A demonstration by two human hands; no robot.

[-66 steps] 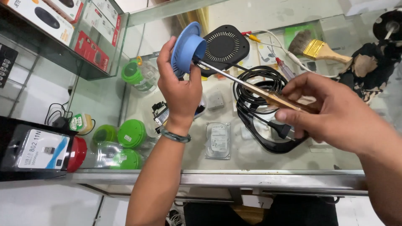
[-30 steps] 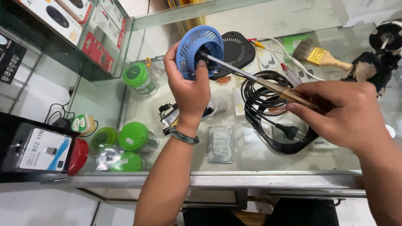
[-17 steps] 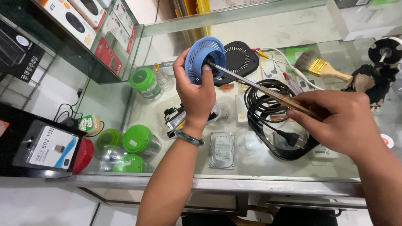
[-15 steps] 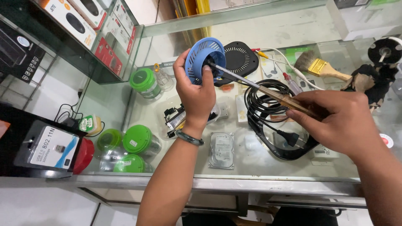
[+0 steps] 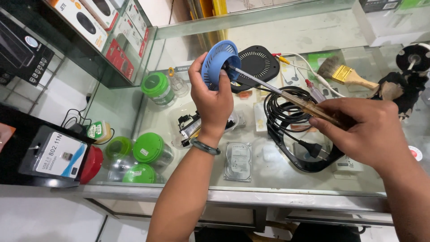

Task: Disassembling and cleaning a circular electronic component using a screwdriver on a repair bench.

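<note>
Left hand point(image 5: 214, 96) grip clamps blue fan housing point(image 5: 218, 60), right hand point(image 5: 365, 127) grips screwdriver point(image 5: 286, 95); green-lidded jars' point(image 5: 149, 151) contents unclear.

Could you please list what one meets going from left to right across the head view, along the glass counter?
Red round lid → green-lidded clear jars → left hand holding the blue slotted plastic fan cover → coiled black cable → right hand gripping the long amber-handled screwdriver → black fan motor.

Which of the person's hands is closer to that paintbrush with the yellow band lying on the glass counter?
Right. The right hand sits just below the paintbrush, gripping a screwdriver. The left hand is farther off to its left, holding the blue fan grille.
</note>
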